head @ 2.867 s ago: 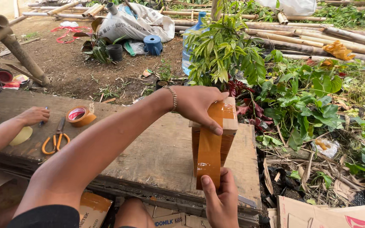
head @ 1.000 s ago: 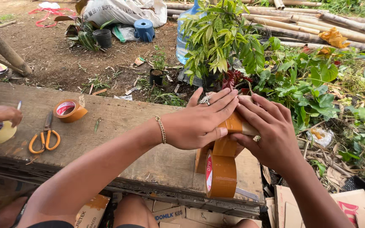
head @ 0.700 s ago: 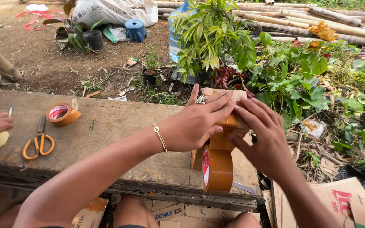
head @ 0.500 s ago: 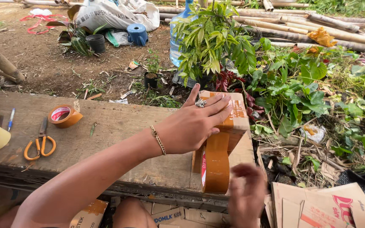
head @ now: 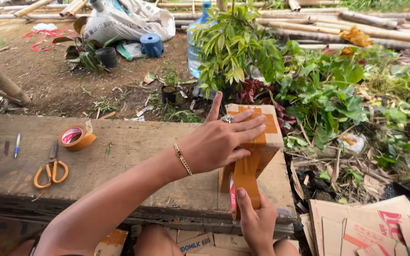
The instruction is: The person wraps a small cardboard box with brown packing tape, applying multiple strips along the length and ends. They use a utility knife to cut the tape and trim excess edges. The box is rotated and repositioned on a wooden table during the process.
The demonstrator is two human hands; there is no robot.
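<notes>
A small cardboard box (head: 267, 137) wrapped in brown tape stands upright on the right end of a wooden bench (head: 134, 156). My left hand (head: 224, 140) lies flat on the box's top, fingers spread. My right hand (head: 257, 223) is below the box at the bench's front edge and grips a roll of brown packing tape (head: 243, 189), whose strip runs up the box's front face.
A second tape roll (head: 77, 137), orange-handled scissors (head: 51, 168) and a pen (head: 17, 144) lie on the bench's left part. Flattened cardboard (head: 361, 227) lies on the ground at right. Potted plants (head: 238, 52) and a blue water bottle (head: 200, 42) stand behind the bench.
My right hand left the box's top and dropped to the tape roll below, pulling tape down the front face. Another person's hand at the far left has gone out of view.
</notes>
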